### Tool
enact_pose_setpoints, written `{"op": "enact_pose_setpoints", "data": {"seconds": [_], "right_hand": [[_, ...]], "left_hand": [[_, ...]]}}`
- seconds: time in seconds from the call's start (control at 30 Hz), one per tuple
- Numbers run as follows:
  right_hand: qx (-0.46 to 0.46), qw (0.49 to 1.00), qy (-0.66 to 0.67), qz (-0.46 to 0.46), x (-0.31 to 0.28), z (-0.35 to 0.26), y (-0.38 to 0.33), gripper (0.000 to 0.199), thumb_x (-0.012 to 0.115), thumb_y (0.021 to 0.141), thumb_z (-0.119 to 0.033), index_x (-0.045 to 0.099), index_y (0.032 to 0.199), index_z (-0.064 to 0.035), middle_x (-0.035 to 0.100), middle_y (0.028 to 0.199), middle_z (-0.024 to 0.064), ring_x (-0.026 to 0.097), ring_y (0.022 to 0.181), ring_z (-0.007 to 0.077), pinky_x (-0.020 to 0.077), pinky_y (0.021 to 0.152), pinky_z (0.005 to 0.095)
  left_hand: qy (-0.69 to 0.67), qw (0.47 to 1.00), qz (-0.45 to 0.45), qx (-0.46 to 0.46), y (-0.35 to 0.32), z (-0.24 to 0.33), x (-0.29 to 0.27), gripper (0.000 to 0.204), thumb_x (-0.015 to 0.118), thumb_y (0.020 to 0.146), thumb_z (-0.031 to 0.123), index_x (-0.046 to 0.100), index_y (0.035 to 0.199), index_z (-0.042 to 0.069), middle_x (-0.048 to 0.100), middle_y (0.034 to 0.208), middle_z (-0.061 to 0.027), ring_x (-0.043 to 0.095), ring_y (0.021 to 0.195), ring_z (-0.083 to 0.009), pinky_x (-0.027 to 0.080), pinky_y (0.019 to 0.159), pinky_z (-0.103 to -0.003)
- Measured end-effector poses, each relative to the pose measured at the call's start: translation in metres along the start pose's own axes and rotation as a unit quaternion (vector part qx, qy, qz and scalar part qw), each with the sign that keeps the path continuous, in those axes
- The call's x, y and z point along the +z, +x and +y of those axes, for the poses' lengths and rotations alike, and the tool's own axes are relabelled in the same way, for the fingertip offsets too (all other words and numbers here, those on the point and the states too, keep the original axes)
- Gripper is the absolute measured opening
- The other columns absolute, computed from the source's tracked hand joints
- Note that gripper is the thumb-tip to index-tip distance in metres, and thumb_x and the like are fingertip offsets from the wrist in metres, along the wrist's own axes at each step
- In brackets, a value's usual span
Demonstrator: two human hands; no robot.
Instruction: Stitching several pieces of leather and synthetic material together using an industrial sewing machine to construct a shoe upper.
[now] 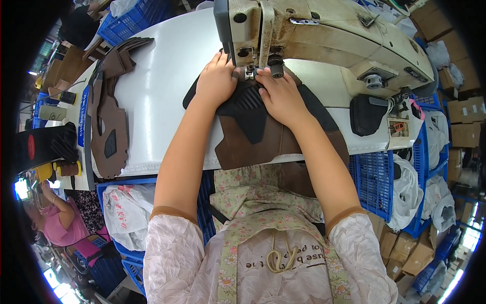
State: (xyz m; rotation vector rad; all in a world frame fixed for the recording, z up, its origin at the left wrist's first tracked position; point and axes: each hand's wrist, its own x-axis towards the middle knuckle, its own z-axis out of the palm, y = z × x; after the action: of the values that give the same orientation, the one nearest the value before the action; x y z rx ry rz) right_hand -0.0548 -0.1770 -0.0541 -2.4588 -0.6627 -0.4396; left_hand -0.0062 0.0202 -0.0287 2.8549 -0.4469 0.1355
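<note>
A brown and black sewn leather piece [240, 144] lies on the white table under a sewing machine [324, 38]. Its black panel [248, 104] has raised ridges, and part of the piece hangs over the front edge. My left hand [217, 78] rests flat on it, left of the presser foot [249, 72], with fingers stretched forward; the machine head hides some fingertips. On the right of the foot, my right hand [281, 93] presses the piece with its fingers extended and apart. Both hands are close to the needle area.
Several similar brown pieces [109, 142] lie stacked at the table's left. A black pouch-like item [367, 114] is by the machine's base at right. Blue crates [372, 177] with plastic bags stand right and left below the table. A person in pink [66, 223] sits at far left.
</note>
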Motion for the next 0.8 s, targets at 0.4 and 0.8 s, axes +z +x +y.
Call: {"op": "enact_pose_setpoints", "data": {"seconds": [0.4, 0.8], "right_hand": [[0.007, 1.000, -0.021, -0.017, -0.005, -0.003, 0.001, 0.031, 0.056, 0.090, -0.014, 0.058, 0.121, -0.0074, 0.064, 0.120, 0.0088, 0.054, 0.121, 0.0242, 0.0342, 0.105, 0.0444], [0.004, 1.000, -0.019, -0.019, -0.003, -0.002, 0.002, 0.033, 0.057, 0.090, -0.016, 0.057, 0.123, -0.0082, 0.063, 0.117, 0.0098, 0.054, 0.119, 0.0249, 0.0331, 0.109, 0.0454]], "left_hand": [[0.023, 1.000, -0.001, 0.008, 0.003, -0.004, 0.004, 0.046, 0.058, 0.091, 0.026, 0.055, 0.132, 0.005, 0.048, 0.143, -0.0201, 0.044, 0.134, -0.0321, 0.037, 0.110, -0.041], [-0.039, 0.998, 0.044, 0.017, 0.002, -0.012, 0.007, 0.043, 0.058, 0.090, 0.024, 0.059, 0.128, 0.005, 0.051, 0.140, -0.0183, 0.047, 0.132, -0.0309, 0.038, 0.108, -0.039]]}}
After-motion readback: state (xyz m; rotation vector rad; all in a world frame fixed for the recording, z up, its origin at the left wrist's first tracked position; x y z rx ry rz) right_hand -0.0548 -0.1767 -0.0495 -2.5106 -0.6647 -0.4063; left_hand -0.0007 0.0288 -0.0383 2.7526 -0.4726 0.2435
